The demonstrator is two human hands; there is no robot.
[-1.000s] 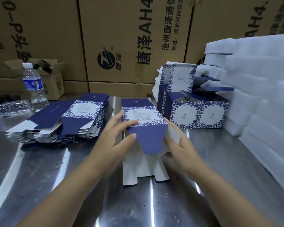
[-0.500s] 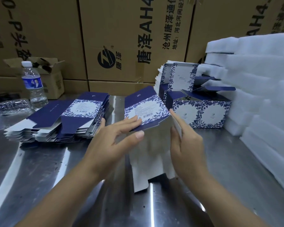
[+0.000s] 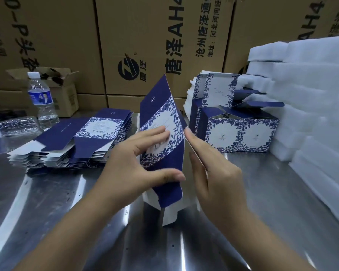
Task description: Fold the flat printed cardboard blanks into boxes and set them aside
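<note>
The left hand lies spread on the front of a cardboard blank, its straight fingers pressing the white label panel and its thumb on the dark blue flap below. The right hand is flat against the blank's right edge, fingers straight and together; its thumb is hidden. The blank stands tilted on end on the steel table, between the two hands. It has a navy top, a blue floral border and small print too blurred to read.

To the left lies a stack of flat blanks, the top one showing a barcode. To the right stand folded boxes with the same floral pattern, beside white foam sheets. A water bottle with a blue label stands far left. The brown cartons behind are printed "唐泽AH4", "沧州唐泽通" and "地址:河北河间", with a round black logo
</note>
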